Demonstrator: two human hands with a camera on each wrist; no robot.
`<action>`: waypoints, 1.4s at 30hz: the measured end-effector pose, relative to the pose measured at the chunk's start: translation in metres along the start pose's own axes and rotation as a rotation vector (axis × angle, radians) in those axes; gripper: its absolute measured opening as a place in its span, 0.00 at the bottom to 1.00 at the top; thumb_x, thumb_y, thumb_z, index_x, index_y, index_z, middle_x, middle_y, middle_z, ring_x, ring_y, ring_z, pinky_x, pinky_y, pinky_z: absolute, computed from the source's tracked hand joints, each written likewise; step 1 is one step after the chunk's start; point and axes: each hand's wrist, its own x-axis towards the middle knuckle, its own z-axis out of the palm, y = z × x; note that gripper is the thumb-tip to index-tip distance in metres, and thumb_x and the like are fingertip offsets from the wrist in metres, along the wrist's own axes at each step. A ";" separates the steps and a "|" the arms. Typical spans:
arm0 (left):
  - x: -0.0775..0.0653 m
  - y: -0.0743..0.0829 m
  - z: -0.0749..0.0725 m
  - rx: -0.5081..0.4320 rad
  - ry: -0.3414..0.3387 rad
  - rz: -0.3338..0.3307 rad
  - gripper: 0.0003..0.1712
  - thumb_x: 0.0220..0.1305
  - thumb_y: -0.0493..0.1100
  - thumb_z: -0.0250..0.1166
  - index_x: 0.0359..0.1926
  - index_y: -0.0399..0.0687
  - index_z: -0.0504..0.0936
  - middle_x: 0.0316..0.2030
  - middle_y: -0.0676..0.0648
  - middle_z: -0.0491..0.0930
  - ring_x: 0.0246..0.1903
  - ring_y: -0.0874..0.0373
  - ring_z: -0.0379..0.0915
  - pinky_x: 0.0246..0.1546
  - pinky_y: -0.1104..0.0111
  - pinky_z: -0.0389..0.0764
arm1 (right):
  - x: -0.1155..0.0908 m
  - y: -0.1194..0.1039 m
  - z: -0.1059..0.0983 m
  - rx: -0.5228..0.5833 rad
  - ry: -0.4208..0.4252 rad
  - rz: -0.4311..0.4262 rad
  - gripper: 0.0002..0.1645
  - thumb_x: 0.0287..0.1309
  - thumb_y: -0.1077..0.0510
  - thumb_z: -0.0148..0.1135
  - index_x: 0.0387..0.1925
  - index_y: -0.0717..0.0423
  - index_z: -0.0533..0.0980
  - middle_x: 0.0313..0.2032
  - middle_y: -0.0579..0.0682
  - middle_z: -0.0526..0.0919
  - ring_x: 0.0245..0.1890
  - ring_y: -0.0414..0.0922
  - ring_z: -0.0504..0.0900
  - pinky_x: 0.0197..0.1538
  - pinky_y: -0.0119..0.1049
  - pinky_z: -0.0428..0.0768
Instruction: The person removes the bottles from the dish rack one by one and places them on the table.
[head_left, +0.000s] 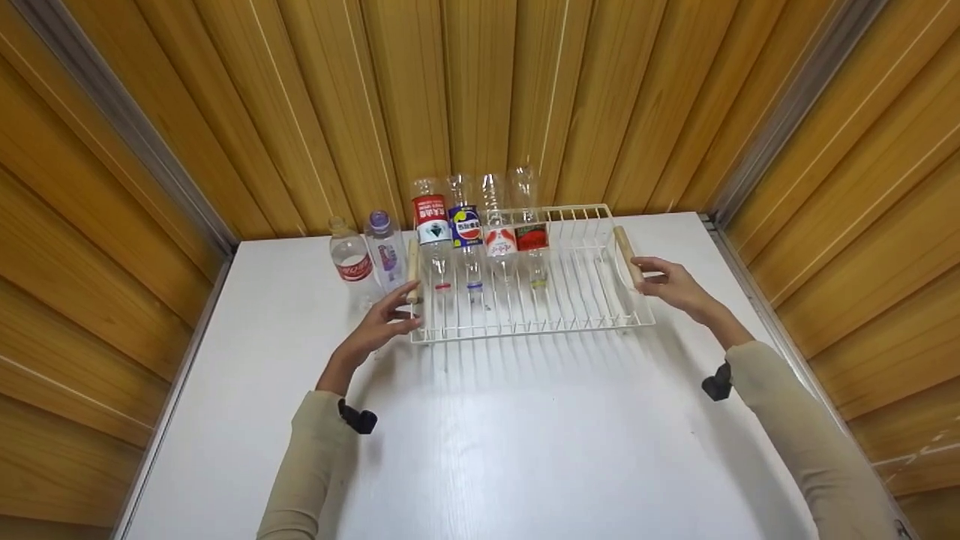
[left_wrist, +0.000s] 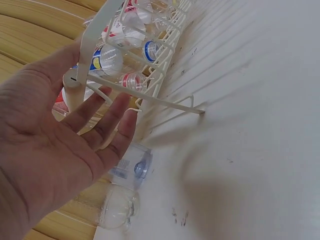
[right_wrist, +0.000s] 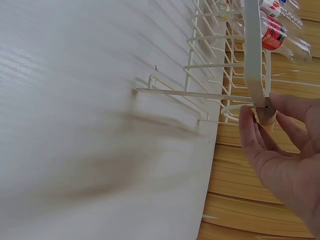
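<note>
A white wire rack [head_left: 577, 328] with wooden handles stands on the table. My left hand [head_left: 377, 324] is at its left handle [head_left: 412, 274], thumb and fingers around the near end. In the left wrist view, the fingers [left_wrist: 107, 117] bend loosely below that end. On the other side, my right hand [head_left: 675, 287] pinches the right handle [head_left: 624, 251]; the right wrist view has thumb and fingertips at the handle's end [right_wrist: 266, 112]. Several empty plastic bottles lean neck-down in the rack's left half, among them a red-and-white labelled one [head_left: 432, 217] and a blue-labelled one [head_left: 466, 225].
Left of the rack, a red-labelled bottle [head_left: 352, 262] and a purple-capped bottle [head_left: 386, 251] stand upright on the white table [head_left: 480, 450]. Wood-plank walls [head_left: 480, 90] close in the back and both sides.
</note>
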 end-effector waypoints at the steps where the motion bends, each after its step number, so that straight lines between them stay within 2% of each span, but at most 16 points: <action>1: 0.000 0.000 0.000 -0.004 0.001 -0.001 0.42 0.70 0.39 0.65 0.80 0.61 0.58 0.74 0.38 0.63 0.65 0.38 0.70 0.60 0.52 0.78 | 0.002 -0.002 -0.001 -0.019 0.007 0.005 0.37 0.72 0.60 0.58 0.76 0.63 0.58 0.72 0.71 0.64 0.68 0.66 0.71 0.66 0.44 0.78; 4: -0.001 0.001 0.000 -0.010 0.003 -0.012 0.43 0.69 0.40 0.66 0.80 0.62 0.58 0.74 0.39 0.63 0.64 0.39 0.71 0.57 0.56 0.80 | 0.009 -0.011 -0.006 -0.054 0.036 -0.001 0.36 0.73 0.59 0.58 0.76 0.64 0.59 0.72 0.72 0.63 0.71 0.69 0.66 0.71 0.60 0.70; 8: 0.000 0.001 0.001 -0.023 -0.002 -0.025 0.44 0.69 0.40 0.66 0.80 0.64 0.57 0.75 0.39 0.62 0.65 0.39 0.71 0.59 0.53 0.81 | 0.018 -0.032 -0.007 -0.077 0.053 -0.034 0.35 0.74 0.60 0.56 0.75 0.68 0.58 0.71 0.75 0.64 0.72 0.71 0.64 0.72 0.66 0.65; 9: 0.000 0.001 0.001 -0.028 -0.001 -0.028 0.44 0.69 0.41 0.67 0.80 0.65 0.58 0.75 0.39 0.62 0.65 0.39 0.71 0.59 0.51 0.81 | 0.018 -0.043 -0.005 -0.083 0.049 -0.035 0.35 0.74 0.61 0.56 0.75 0.68 0.58 0.70 0.75 0.64 0.72 0.71 0.63 0.72 0.66 0.65; 11: 0.000 0.000 0.001 -0.034 -0.006 -0.024 0.44 0.69 0.41 0.67 0.80 0.63 0.57 0.75 0.38 0.62 0.65 0.38 0.71 0.59 0.50 0.81 | 0.026 -0.052 -0.003 -0.104 0.042 -0.043 0.34 0.74 0.60 0.55 0.75 0.68 0.58 0.70 0.75 0.64 0.72 0.71 0.63 0.72 0.66 0.65; 15: 0.000 -0.002 0.000 -0.037 -0.017 -0.015 0.45 0.69 0.43 0.68 0.81 0.61 0.55 0.75 0.37 0.62 0.63 0.40 0.73 0.55 0.55 0.83 | 0.045 -0.062 0.006 -0.107 0.019 -0.053 0.34 0.74 0.59 0.55 0.75 0.65 0.60 0.70 0.72 0.67 0.72 0.68 0.65 0.73 0.63 0.65; 18: 0.000 -0.004 -0.001 -0.040 -0.022 -0.006 0.46 0.69 0.43 0.68 0.81 0.59 0.54 0.74 0.37 0.63 0.61 0.42 0.75 0.52 0.59 0.83 | 0.063 -0.064 0.018 -0.090 0.000 -0.074 0.33 0.74 0.59 0.56 0.75 0.65 0.61 0.68 0.72 0.69 0.69 0.67 0.69 0.70 0.55 0.72; 21: 0.000 -0.005 -0.001 -0.040 -0.027 0.000 0.46 0.69 0.43 0.67 0.81 0.56 0.53 0.74 0.36 0.63 0.60 0.43 0.75 0.51 0.59 0.84 | 0.077 -0.070 0.033 -0.076 -0.036 -0.085 0.34 0.73 0.61 0.57 0.74 0.68 0.60 0.66 0.74 0.70 0.67 0.67 0.72 0.63 0.45 0.79; 24: 0.000 -0.004 -0.001 -0.043 -0.035 -0.006 0.46 0.69 0.43 0.67 0.81 0.56 0.54 0.74 0.36 0.64 0.60 0.43 0.75 0.53 0.56 0.84 | 0.089 -0.074 0.045 -0.029 -0.117 -0.027 0.39 0.73 0.61 0.56 0.76 0.70 0.53 0.68 0.76 0.66 0.68 0.67 0.71 0.64 0.45 0.79; 27: 0.001 -0.003 -0.001 -0.052 -0.036 -0.017 0.44 0.70 0.41 0.66 0.80 0.60 0.56 0.74 0.38 0.64 0.60 0.43 0.74 0.54 0.53 0.84 | 0.098 -0.078 0.057 0.037 -0.177 0.071 0.47 0.72 0.60 0.58 0.79 0.67 0.42 0.72 0.76 0.58 0.70 0.67 0.66 0.72 0.54 0.71; 29: 0.002 -0.003 -0.001 -0.055 -0.037 -0.020 0.43 0.71 0.39 0.65 0.80 0.62 0.57 0.74 0.38 0.64 0.60 0.43 0.74 0.55 0.51 0.83 | 0.103 -0.079 0.063 0.072 -0.189 0.128 0.51 0.71 0.60 0.59 0.80 0.66 0.37 0.73 0.76 0.54 0.72 0.68 0.64 0.75 0.57 0.66; 32: 0.002 -0.003 0.000 -0.054 -0.036 -0.029 0.42 0.71 0.38 0.64 0.80 0.64 0.57 0.74 0.39 0.63 0.61 0.42 0.73 0.55 0.51 0.83 | 0.110 -0.080 0.072 0.122 -0.183 0.181 0.54 0.70 0.61 0.60 0.80 0.64 0.35 0.74 0.76 0.53 0.73 0.67 0.62 0.76 0.57 0.64; 38: 0.002 -0.004 0.000 -0.047 -0.038 -0.041 0.44 0.71 0.40 0.65 0.81 0.61 0.54 0.76 0.39 0.60 0.63 0.40 0.72 0.53 0.55 0.84 | 0.117 -0.080 0.081 0.223 -0.240 0.232 0.55 0.71 0.64 0.56 0.79 0.63 0.29 0.74 0.77 0.50 0.76 0.67 0.58 0.78 0.56 0.60; 42: 0.002 -0.003 -0.001 -0.046 -0.030 -0.040 0.43 0.71 0.40 0.64 0.80 0.64 0.55 0.76 0.40 0.60 0.62 0.41 0.73 0.51 0.58 0.85 | 0.122 -0.080 0.085 0.248 -0.276 0.230 0.54 0.72 0.66 0.53 0.79 0.63 0.26 0.72 0.77 0.53 0.75 0.66 0.59 0.79 0.55 0.59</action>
